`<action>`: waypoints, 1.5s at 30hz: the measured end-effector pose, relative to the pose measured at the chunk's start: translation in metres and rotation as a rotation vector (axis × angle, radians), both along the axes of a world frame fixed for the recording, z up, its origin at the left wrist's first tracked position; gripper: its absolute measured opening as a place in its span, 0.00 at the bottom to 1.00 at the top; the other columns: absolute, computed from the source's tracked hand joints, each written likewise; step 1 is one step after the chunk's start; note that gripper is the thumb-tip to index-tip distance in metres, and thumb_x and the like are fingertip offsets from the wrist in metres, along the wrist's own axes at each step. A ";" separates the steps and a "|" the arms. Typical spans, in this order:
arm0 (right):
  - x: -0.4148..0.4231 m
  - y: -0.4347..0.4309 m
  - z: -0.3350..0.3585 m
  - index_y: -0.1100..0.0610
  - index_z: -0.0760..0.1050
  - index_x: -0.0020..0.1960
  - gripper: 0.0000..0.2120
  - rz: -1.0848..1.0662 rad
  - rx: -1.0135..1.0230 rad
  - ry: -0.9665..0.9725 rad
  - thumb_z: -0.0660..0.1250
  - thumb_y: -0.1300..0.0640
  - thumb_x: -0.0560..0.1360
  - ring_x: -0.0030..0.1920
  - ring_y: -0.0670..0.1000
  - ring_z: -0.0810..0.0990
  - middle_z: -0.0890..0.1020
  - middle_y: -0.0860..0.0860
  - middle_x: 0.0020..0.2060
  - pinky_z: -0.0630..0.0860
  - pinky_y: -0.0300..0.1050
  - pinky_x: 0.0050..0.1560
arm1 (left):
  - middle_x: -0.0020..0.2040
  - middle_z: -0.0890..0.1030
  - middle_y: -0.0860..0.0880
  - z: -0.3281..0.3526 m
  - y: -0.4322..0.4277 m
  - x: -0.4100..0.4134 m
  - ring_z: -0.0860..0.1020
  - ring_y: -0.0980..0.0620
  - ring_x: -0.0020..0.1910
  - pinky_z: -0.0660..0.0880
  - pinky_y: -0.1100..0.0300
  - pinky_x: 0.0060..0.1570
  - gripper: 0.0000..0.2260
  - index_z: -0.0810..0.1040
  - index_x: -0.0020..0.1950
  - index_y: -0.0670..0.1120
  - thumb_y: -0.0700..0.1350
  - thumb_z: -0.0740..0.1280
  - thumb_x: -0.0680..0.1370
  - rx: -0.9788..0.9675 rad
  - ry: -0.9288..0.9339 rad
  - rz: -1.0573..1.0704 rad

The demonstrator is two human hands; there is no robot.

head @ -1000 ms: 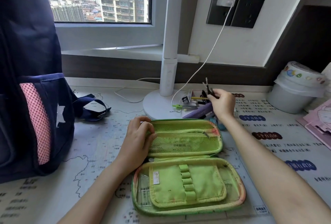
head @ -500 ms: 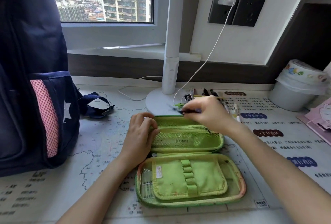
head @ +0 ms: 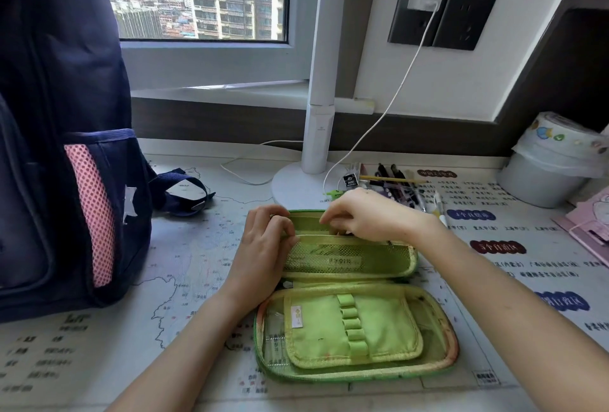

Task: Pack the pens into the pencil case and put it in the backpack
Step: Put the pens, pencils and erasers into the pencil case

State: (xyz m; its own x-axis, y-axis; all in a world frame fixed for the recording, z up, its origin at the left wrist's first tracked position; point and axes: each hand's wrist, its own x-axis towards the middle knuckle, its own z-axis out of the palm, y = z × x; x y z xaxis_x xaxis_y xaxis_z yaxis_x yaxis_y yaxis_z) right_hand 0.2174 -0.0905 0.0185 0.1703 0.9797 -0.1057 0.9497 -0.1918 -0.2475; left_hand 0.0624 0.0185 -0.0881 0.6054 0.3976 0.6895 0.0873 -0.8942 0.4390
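two hands meet at the open green pencil case [head: 352,329]: the left hand [head: 263,250] grips the left end of its far half, the right hand [head: 372,217] curls over that half's far rim, hold hidden, loose pens [head: 395,185] just beyond the case, backpack [head: 66,147] standing to its left.

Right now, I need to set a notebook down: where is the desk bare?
Widest bare patch: the desk mat between the backpack and the left forearm, down to the near edge. A smaller one lies beyond the right forearm, right of the pencil case. Crowded: behind the case, around lamp base, cable and loose pens, and by the tub.
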 end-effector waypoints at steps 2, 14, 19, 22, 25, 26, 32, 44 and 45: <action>0.000 -0.005 0.000 0.53 0.79 0.59 0.14 0.006 -0.058 0.047 0.60 0.64 0.78 0.53 0.46 0.79 0.83 0.48 0.53 0.75 0.42 0.56 | 0.51 0.73 0.46 -0.001 0.000 0.000 0.67 0.51 0.51 0.60 0.72 0.55 0.06 0.71 0.44 0.44 0.46 0.60 0.76 -0.013 0.002 0.001; 0.081 0.023 -0.028 0.54 0.78 0.58 0.15 -0.649 0.447 -0.013 0.67 0.52 0.73 0.52 0.57 0.80 0.83 0.54 0.50 0.75 0.47 0.51 | 0.50 0.73 0.46 -0.008 0.006 0.005 0.67 0.52 0.51 0.60 0.68 0.52 0.11 0.72 0.43 0.43 0.50 0.58 0.74 -0.072 0.060 0.034; 0.092 0.055 -0.051 0.50 0.73 0.65 0.22 -0.488 0.157 -0.281 0.67 0.45 0.73 0.62 0.60 0.74 0.77 0.58 0.61 0.71 0.50 0.58 | 0.50 0.73 0.46 -0.010 0.008 0.005 0.67 0.51 0.50 0.61 0.67 0.51 0.08 0.71 0.43 0.44 0.49 0.59 0.75 -0.041 0.068 0.025; 0.097 0.063 -0.054 0.53 0.79 0.56 0.13 -0.472 0.184 -0.315 0.65 0.50 0.75 0.56 0.60 0.77 0.81 0.58 0.55 0.73 0.48 0.51 | 0.49 0.74 0.46 -0.009 0.008 0.004 0.67 0.50 0.50 0.63 0.66 0.51 0.07 0.69 0.43 0.45 0.48 0.59 0.75 -0.006 0.055 0.012; 0.098 0.055 -0.057 0.60 0.80 0.50 0.11 -0.416 0.263 -0.425 0.61 0.56 0.77 0.51 0.61 0.78 0.81 0.59 0.49 0.73 0.49 0.46 | 0.48 0.75 0.46 -0.007 0.006 0.004 0.68 0.50 0.50 0.64 0.64 0.51 0.06 0.69 0.43 0.45 0.47 0.59 0.76 0.017 0.041 0.007; 0.098 0.050 -0.058 0.62 0.79 0.49 0.11 -0.398 0.351 -0.447 0.60 0.58 0.77 0.49 0.60 0.78 0.81 0.59 0.48 0.73 0.49 0.45 | 0.48 0.75 0.46 -0.007 0.006 0.004 0.68 0.50 0.50 0.64 0.63 0.51 0.06 0.69 0.43 0.45 0.47 0.58 0.76 0.024 0.039 0.008; 0.084 -0.014 -0.035 0.61 0.75 0.46 0.07 -0.579 1.050 -0.057 0.59 0.60 0.79 0.31 0.55 0.79 0.78 0.56 0.32 0.72 0.46 0.29 | 0.48 0.75 0.45 -0.008 0.007 0.004 0.68 0.50 0.50 0.64 0.63 0.52 0.06 0.70 0.43 0.44 0.46 0.59 0.75 0.040 0.041 0.012; 0.015 -0.032 -0.025 0.63 0.73 0.50 0.05 -0.511 0.580 0.855 0.58 0.64 0.79 0.35 0.51 0.82 0.79 0.59 0.40 0.80 0.44 0.36 | 0.47 0.76 0.44 0.000 0.000 0.001 0.68 0.49 0.49 0.67 0.60 0.50 0.05 0.70 0.44 0.43 0.44 0.59 0.76 0.106 -0.018 0.009; 0.013 -0.026 -0.027 0.60 0.75 0.49 0.05 -0.463 0.506 0.633 0.61 0.62 0.78 0.38 0.52 0.81 0.81 0.57 0.41 0.80 0.47 0.40 | 0.47 0.75 0.44 0.000 0.000 0.001 0.68 0.49 0.49 0.66 0.60 0.50 0.04 0.69 0.44 0.43 0.43 0.59 0.76 0.108 -0.023 0.005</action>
State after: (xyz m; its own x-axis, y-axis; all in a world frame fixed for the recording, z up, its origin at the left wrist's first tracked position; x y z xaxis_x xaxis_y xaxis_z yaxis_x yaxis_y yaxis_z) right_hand 0.2309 -0.1161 -0.0088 0.6119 0.7834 0.1084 0.4651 -0.2457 -0.8505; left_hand 0.0635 0.0186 -0.0876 0.5873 0.3236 0.7418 0.0832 -0.9359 0.3423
